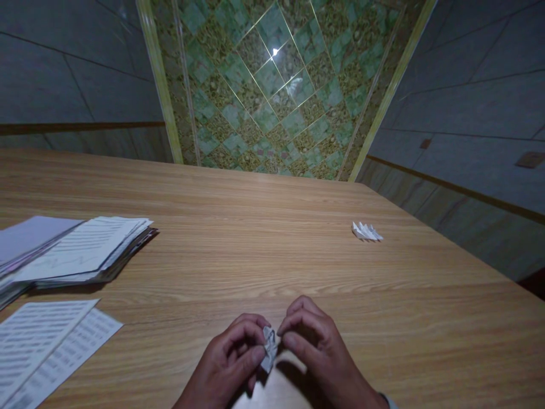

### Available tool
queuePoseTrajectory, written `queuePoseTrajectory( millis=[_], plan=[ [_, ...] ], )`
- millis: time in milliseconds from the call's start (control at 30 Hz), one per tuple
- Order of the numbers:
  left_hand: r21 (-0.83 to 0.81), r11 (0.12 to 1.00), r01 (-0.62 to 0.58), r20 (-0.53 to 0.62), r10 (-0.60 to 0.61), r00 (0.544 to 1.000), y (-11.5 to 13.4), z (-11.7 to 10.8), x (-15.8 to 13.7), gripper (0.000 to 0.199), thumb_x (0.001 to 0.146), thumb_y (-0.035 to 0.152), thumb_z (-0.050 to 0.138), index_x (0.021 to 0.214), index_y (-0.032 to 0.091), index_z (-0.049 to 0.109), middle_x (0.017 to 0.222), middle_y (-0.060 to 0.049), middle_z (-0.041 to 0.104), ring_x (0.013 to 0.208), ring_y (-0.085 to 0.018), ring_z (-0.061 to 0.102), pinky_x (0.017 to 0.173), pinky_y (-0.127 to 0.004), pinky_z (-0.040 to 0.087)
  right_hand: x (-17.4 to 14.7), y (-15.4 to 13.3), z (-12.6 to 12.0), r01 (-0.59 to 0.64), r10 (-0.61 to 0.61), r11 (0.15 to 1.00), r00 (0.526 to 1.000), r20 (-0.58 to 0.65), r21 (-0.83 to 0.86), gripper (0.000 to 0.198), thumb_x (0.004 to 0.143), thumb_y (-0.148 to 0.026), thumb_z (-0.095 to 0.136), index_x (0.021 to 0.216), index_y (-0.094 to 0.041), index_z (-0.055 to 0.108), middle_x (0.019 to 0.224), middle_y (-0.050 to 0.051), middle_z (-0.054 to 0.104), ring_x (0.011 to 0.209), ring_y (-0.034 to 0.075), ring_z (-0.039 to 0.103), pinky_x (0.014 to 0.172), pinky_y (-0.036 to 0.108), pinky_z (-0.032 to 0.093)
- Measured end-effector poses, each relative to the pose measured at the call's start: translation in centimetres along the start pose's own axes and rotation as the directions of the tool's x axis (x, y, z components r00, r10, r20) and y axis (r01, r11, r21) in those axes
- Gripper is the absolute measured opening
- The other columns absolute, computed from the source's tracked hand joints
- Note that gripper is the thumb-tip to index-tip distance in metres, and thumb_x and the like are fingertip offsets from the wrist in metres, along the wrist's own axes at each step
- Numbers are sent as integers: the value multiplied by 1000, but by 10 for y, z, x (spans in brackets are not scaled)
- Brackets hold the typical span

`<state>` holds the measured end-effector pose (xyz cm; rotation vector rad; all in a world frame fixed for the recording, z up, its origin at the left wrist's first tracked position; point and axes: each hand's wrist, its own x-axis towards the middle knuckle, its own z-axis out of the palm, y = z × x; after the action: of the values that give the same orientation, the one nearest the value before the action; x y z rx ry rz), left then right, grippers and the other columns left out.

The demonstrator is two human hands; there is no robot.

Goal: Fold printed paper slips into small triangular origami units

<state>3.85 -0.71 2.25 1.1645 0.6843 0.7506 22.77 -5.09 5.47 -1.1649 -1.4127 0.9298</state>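
Near the front edge of the view, my left hand (236,360) pinches a small piece of folded paper (269,349) between thumb and fingers. The paper is greyish white, creased into a compact shape and held just above the table. My right hand (313,341) is at the paper's right edge, its thumb and index fingertip close together on a small tip of it. The fingertips partly hide this contact. A few folded white paper pieces (367,232) with pointed tops sit together farther off on the right.
The wood-grain table (238,238) spans the view. On the left lies a thick stack of printed papers (93,247), with loose printed sheets (55,346) in front of it. Beyond the table stands a green patterned tile wall (272,102), with grey tiled walls at both sides.
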Motion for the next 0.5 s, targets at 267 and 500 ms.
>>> queuePoseTrajectory(
  millis=[267,500],
  plan=[
    [-10,1000,-17,13,17,1000,3,-1,0,25,82,45,81,82,21,75,102,-7,68,96,-24,64,79,-30,50,-2,-1,4,79,-74,991,996,49,-104,13,91,-34,74,83,-24,73,88,2,56,91,21,57,76,33,44],
    [-149,987,59,-102,-75,992,-16,-2,5,59,70,59,87,107,24,57,78,0,68,60,-15,62,52,-23,46,-2,2,5,61,-59,988,998,15,-144,10,90,-17,68,81,-23,69,89,2,60,93,22,56,82,34,42]
  ],
)
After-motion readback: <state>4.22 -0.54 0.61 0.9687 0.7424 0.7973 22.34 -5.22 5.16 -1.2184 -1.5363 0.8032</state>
